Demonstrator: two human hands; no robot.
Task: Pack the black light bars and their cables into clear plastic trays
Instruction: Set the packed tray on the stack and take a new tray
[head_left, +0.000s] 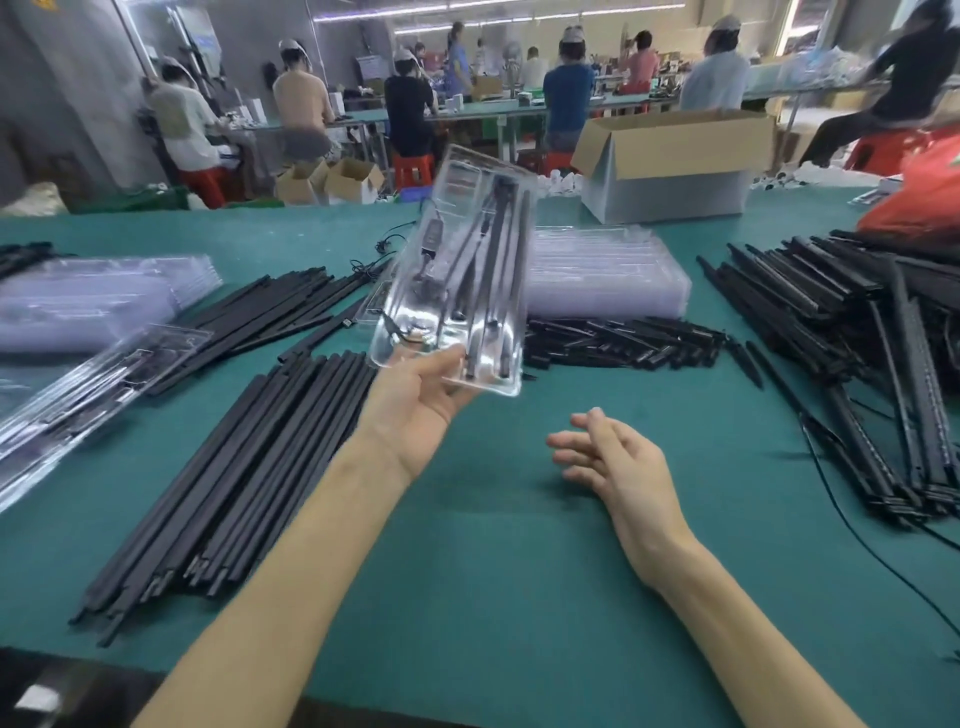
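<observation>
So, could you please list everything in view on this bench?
held tray: one, clear, filled, raised mid-bench
tray stacks: two, clear, far left and centre
packed tray: one, clear, near left edge
light bars: many, black, piles left, centre, right
cardboard box: one, brown, far side
bag: one, red, far right
table: one, green
left hand: one, grips held tray's near end
right hand: one, open, front centre

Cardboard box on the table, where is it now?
Head view: the box sits open at the table's far edge, right of centre, just behind the stack of clear trays and left of the red bag.
</observation>
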